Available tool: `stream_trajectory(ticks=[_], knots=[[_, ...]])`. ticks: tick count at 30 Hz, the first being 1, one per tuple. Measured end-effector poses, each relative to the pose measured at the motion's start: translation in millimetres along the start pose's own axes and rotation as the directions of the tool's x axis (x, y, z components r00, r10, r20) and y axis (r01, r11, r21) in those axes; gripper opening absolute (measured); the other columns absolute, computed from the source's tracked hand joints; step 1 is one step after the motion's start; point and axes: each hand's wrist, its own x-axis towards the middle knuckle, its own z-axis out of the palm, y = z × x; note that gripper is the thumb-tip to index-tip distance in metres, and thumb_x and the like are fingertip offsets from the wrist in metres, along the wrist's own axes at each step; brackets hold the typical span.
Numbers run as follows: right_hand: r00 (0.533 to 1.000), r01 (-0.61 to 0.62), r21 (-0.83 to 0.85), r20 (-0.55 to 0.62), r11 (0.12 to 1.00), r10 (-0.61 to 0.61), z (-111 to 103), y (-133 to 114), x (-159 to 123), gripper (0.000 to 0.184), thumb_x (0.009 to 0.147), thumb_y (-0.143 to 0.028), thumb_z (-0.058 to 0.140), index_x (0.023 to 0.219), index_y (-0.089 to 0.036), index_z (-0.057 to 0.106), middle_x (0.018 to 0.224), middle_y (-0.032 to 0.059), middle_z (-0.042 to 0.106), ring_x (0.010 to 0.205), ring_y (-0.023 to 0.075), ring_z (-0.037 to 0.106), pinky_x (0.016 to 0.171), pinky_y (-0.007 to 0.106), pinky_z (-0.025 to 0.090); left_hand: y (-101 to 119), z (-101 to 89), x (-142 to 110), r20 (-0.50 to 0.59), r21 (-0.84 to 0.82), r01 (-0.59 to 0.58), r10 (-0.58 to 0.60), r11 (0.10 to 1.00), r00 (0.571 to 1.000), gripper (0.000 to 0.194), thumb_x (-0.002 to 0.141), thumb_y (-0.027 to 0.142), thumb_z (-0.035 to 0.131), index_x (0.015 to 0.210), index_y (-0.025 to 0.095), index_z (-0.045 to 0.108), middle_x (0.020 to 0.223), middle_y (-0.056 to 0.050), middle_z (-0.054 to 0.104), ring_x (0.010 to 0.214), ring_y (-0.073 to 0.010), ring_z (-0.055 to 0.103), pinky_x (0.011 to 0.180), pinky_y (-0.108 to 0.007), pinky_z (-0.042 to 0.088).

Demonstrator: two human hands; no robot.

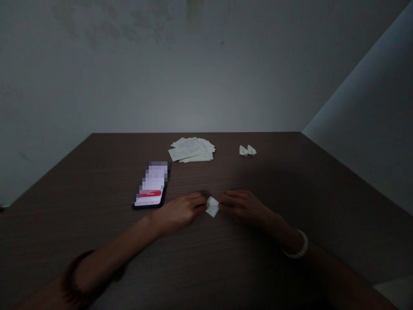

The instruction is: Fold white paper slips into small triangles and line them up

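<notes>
A small white piece of folded paper (212, 207) with faint print lies on the dark wooden table (180, 271), turned so a corner points toward me. My left hand (185, 208) pinches its left edge with the fingers closed. On the opposite side, my right hand (240, 206) grips the right edge, fingers pressed together. The fingertips cover both side corners of the paper.
Left of my hands a phone (151, 185) lies with its screen lit. Behind it sits a fanned stack of printed paper slips (192, 150). A folded paper bow shape (248, 150) rests at the back right. A wall (206, 77) rises behind the table.
</notes>
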Motion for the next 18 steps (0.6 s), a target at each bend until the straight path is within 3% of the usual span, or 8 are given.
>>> stream_trajectory(ticks=[5, 9, 15, 18], knots=[[0.999, 0.004, -0.005, 0.041, 1.0, -0.004, 0.4, 0.8, -1.8, 0.018, 0.096, -0.018, 0.046, 0.099, -0.017, 0.064, 0.1, 0.0048, 0.066, 0.08, 0.0159, 0.054, 0.063, 0.028, 0.041, 2.1, 2.8, 1.3, 0.04, 0.161, -0.093, 0.088, 0.983, 0.995, 0.024, 0.094, 0.008, 0.044, 0.083, 0.009, 0.065, 0.086, -0.009, 0.063, 0.078, -0.0195, 0.058, 0.07, -0.032, 0.052], [0.996, -0.015, 0.01, 0.088, 1.0, 0.015, 1.9, 1.9, -6.4, 0.017, 0.095, -0.02, 0.048, 0.106, -0.019, 0.062, 0.103, 0.0044, 0.066, 0.084, 0.0169, 0.055, 0.064, 0.028, 0.041, 1.5, 4.3, 0.2, 0.051, 0.171, -0.099, 0.091, 0.98, 0.995, 0.023, 0.094, 0.008, 0.045, 0.082, 0.01, 0.065, 0.085, -0.008, 0.063, 0.08, -0.0196, 0.059, 0.072, -0.032, 0.052], [0.989, -0.092, 0.12, 0.123, 0.988, 0.077, -3.0, -1.4, -5.9, 0.024, 0.088, -0.015, 0.053, 0.11, -0.019, 0.062, 0.103, 0.0061, 0.065, 0.084, 0.0166, 0.055, 0.067, 0.028, 0.042, 6.8, -5.3, 1.0, 0.028, -0.156, 0.096, -0.093, 0.983, 0.995, 0.016, 0.091, 0.014, 0.05, 0.086, 0.012, 0.066, 0.087, -0.007, 0.061, 0.084, -0.0189, 0.059, 0.077, -0.031, 0.051], [0.985, -0.138, 0.175, 0.127, 0.975, 0.117, -9.1, -4.7, -2.7, 0.025, 0.084, -0.011, 0.052, 0.104, -0.02, 0.064, 0.099, 0.0049, 0.065, 0.082, 0.0157, 0.055, 0.067, 0.027, 0.042, 8.2, -3.3, 6.0, -0.069, -0.298, 0.208, -0.239, 0.932, 0.969, 0.027, 0.095, 0.021, 0.048, 0.077, 0.013, 0.066, 0.087, -0.007, 0.062, 0.082, -0.0168, 0.059, 0.076, -0.03, 0.05]])
